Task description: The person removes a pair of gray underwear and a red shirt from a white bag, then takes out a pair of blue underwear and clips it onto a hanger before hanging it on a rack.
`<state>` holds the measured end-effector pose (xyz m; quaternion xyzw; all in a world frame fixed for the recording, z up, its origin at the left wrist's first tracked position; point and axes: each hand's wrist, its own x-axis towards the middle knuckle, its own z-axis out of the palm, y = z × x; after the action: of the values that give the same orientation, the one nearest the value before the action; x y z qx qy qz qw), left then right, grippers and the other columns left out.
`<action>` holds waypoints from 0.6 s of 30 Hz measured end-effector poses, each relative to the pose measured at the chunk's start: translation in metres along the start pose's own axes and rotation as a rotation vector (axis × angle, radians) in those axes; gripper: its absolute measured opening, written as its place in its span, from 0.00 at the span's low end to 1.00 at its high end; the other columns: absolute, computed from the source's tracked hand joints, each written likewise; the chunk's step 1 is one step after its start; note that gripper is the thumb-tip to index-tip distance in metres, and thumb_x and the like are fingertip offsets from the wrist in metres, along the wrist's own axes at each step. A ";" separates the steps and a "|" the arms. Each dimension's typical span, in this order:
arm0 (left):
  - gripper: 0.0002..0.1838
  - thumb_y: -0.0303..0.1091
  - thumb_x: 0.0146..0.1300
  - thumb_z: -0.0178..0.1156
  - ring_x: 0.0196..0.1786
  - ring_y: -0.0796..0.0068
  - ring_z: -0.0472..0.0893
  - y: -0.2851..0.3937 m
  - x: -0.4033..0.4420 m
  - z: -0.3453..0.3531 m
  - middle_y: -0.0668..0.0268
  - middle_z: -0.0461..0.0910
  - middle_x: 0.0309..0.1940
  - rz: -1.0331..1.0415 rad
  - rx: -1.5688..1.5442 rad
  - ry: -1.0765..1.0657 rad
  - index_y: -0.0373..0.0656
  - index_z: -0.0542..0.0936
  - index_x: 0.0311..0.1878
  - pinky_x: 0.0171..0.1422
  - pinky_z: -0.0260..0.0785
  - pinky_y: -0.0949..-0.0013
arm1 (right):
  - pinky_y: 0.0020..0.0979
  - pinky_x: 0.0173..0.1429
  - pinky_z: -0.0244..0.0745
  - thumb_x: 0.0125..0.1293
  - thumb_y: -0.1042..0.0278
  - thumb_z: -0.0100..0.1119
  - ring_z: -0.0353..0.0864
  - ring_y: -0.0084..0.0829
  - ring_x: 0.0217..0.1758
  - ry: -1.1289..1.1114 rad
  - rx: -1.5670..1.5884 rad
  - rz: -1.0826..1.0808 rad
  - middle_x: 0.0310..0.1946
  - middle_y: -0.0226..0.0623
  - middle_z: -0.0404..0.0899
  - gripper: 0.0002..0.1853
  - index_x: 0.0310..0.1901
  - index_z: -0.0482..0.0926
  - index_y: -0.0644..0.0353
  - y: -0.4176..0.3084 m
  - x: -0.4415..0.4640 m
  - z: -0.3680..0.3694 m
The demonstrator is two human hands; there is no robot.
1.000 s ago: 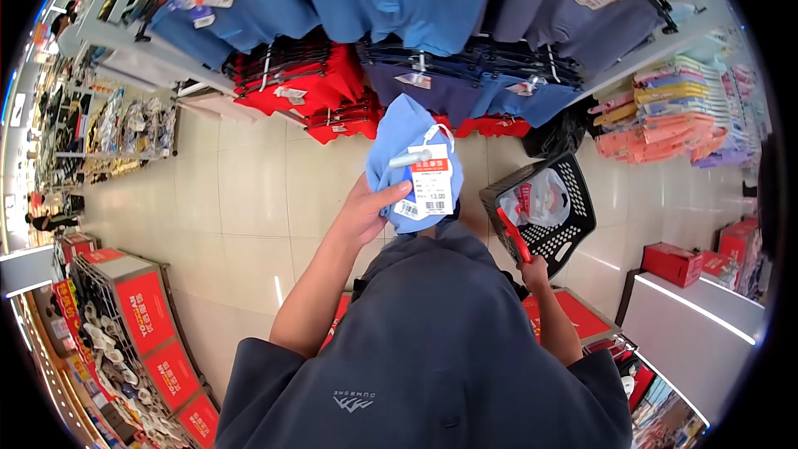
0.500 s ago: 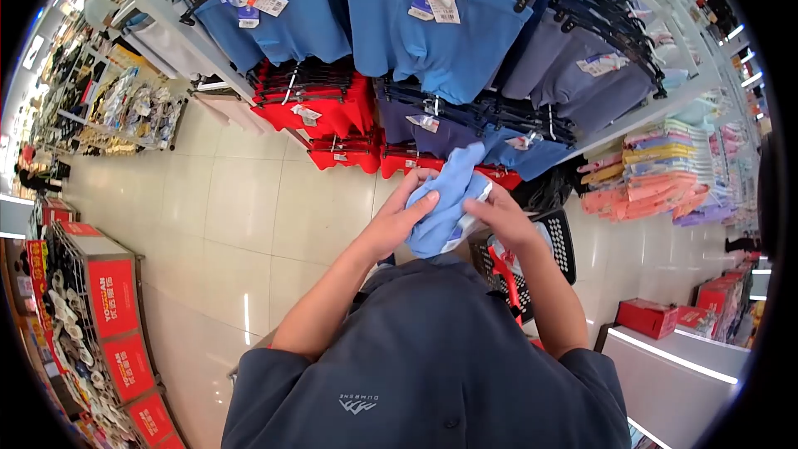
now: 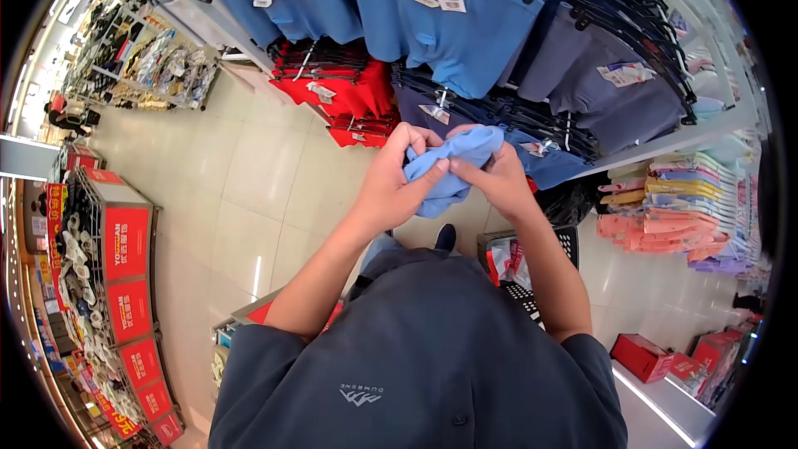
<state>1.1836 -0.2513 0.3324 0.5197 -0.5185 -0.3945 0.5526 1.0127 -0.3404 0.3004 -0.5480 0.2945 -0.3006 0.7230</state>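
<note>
A crumpled light blue cloth garment (image 3: 453, 168) is held up in front of my chest, bunched between both hands. Its exact kind cannot be made out in the folds. My left hand (image 3: 406, 170) grips its left side, fingers curled behind and thumb pressed on the front. On the other side, my right hand (image 3: 490, 176) pinches the cloth, its thumb close to the left thumb. Just beyond the hands hang blue shorts (image 3: 445, 21) with paper tags, on black clip hangers.
A metal rack holds red shorts (image 3: 337, 87) and grey-purple shorts (image 3: 611, 75). Below my right arm stands a black perforated basket (image 3: 567, 241) with packaged goods. Pastel clothes (image 3: 665, 208) hang at the right. A stand with red panels (image 3: 127, 245) lines the left, beside the tiled floor (image 3: 241, 191).
The garment has gone from hanging lengthwise to being bunched sideways, and its white part no longer shows. Both hands have moved up a little and closer together. The view has shifted slightly.
</note>
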 end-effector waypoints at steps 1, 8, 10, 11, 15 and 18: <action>0.18 0.28 0.61 0.66 0.50 0.77 0.70 0.003 0.001 0.003 0.59 0.74 0.47 0.016 0.038 -0.039 0.43 0.62 0.37 0.55 0.64 0.71 | 0.26 0.56 0.70 0.60 0.68 0.69 0.78 0.21 0.47 0.068 -0.046 0.026 0.44 0.31 0.81 0.18 0.50 0.78 0.63 0.002 0.002 0.002; 0.16 0.33 0.67 0.63 0.32 0.89 0.63 -0.038 0.001 -0.016 0.77 0.66 0.27 -0.330 -0.293 0.004 0.47 0.64 0.31 0.34 0.58 0.79 | 0.35 0.53 0.76 0.69 0.66 0.56 0.80 0.35 0.46 0.102 0.298 -0.296 0.42 0.44 0.80 0.09 0.45 0.77 0.61 -0.020 0.013 0.005; 0.17 0.34 0.67 0.63 0.29 0.90 0.61 -0.051 -0.002 -0.022 0.80 0.62 0.23 -0.378 -0.269 -0.002 0.47 0.65 0.27 0.31 0.55 0.80 | 0.36 0.54 0.76 0.69 0.65 0.56 0.79 0.37 0.47 0.041 0.356 -0.345 0.41 0.44 0.79 0.09 0.44 0.77 0.60 -0.025 0.020 0.008; 0.17 0.34 0.67 0.63 0.29 0.90 0.61 -0.056 -0.001 -0.028 0.80 0.62 0.23 -0.374 -0.274 -0.005 0.47 0.65 0.27 0.31 0.55 0.80 | 0.38 0.54 0.77 0.70 0.65 0.55 0.80 0.39 0.48 -0.028 0.457 -0.385 0.42 0.46 0.78 0.09 0.44 0.76 0.61 -0.029 0.022 0.009; 0.14 0.35 0.66 0.64 0.29 0.90 0.64 -0.050 0.007 -0.051 0.78 0.68 0.24 -0.380 -0.453 0.009 0.46 0.69 0.28 0.33 0.57 0.81 | 0.46 0.58 0.77 0.70 0.58 0.56 0.77 0.43 0.54 -0.089 0.661 -0.439 0.47 0.45 0.73 0.12 0.46 0.74 0.58 -0.034 0.020 0.003; 0.13 0.36 0.64 0.66 0.30 0.90 0.66 -0.043 0.011 -0.064 0.78 0.71 0.26 -0.378 -0.566 -0.059 0.45 0.73 0.30 0.35 0.59 0.81 | 0.46 0.65 0.73 0.72 0.54 0.53 0.72 0.42 0.60 -0.068 0.764 -0.479 0.50 0.42 0.71 0.14 0.48 0.73 0.55 -0.025 0.028 -0.017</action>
<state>1.2530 -0.2583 0.2966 0.4209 -0.2988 -0.6331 0.5769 1.0147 -0.3775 0.3176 -0.3042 0.0034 -0.5284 0.7927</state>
